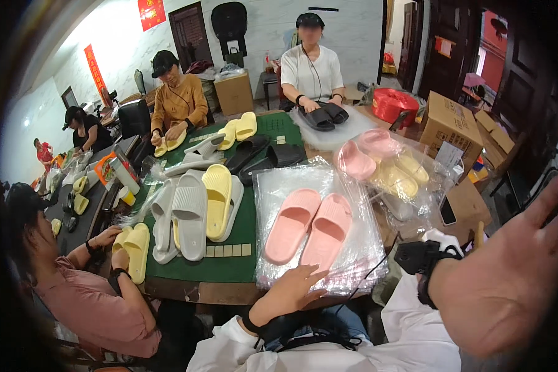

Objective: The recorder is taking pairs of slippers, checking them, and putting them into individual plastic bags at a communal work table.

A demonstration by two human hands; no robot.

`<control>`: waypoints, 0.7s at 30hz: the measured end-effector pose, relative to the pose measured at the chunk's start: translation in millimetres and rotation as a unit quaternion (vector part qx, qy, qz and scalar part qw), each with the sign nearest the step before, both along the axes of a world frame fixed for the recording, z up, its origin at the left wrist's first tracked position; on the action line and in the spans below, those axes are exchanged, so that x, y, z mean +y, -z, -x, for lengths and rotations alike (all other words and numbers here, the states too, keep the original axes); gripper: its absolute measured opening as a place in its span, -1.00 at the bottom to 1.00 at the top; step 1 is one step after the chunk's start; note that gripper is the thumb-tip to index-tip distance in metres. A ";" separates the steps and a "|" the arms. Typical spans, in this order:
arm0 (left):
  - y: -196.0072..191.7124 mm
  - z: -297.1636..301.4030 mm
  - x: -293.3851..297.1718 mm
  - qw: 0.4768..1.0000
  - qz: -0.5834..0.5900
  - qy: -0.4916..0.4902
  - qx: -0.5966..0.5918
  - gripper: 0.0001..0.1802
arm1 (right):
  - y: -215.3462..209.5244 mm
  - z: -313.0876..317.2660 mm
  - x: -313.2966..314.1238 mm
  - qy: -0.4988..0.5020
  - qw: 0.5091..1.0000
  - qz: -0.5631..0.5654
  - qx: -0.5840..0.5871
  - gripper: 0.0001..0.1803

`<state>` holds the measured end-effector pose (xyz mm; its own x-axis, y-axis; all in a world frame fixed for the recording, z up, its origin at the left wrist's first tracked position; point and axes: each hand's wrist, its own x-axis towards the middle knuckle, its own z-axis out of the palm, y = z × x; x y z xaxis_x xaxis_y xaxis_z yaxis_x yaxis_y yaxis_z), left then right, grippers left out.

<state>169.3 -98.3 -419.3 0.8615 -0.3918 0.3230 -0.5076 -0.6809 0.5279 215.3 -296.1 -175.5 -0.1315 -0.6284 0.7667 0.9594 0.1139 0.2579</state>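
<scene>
— Head view first: where are the pink slippers [309, 226] lying?

— They are lying side by side on a stack of clear plastic bags [353, 260] at the near edge of the table [186, 288], just beyond the left hand [294, 286].

— What is that hand doing?

— It is resting flat on the bags with fingers spread, gripping nothing. The right hand [508, 285] is hanging raised near the camera, palm open and empty, well apart from the slippers.

— And around them?

— Grey and yellow slippers [195, 214] are lying on the green mat [229, 266]; bagged slippers [384, 164] are sitting behind.
</scene>
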 end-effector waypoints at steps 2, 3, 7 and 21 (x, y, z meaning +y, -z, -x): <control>7.2 -1.6 -0.4 1.000 -0.007 -0.002 0.003 -0.46 | 4.8 7.3 -5.7 0.000 1.000 -0.005 -0.002 -0.48; 12.0 0.5 -0.2 1.000 -0.023 -0.009 0.011 -0.48 | 15.2 8.2 0.3 -0.046 0.998 0.043 -0.006 -0.53; 32.2 7.3 2.2 0.997 -0.060 -0.038 -0.022 -0.49 | 71.0 5.2 1.2 -0.020 0.892 0.438 0.111 -0.42; 47.7 6.5 3.2 0.977 -0.098 -0.177 0.061 -0.60 | 241.1 -46.6 44.8 -0.056 0.519 0.722 0.453 -0.49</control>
<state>162.8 -95.1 -467.0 0.9819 -0.1059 0.1573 -0.1626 -0.8967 0.4116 261.9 -251.3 -416.6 0.6701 0.7240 0.1639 0.5786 -0.3710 -0.7264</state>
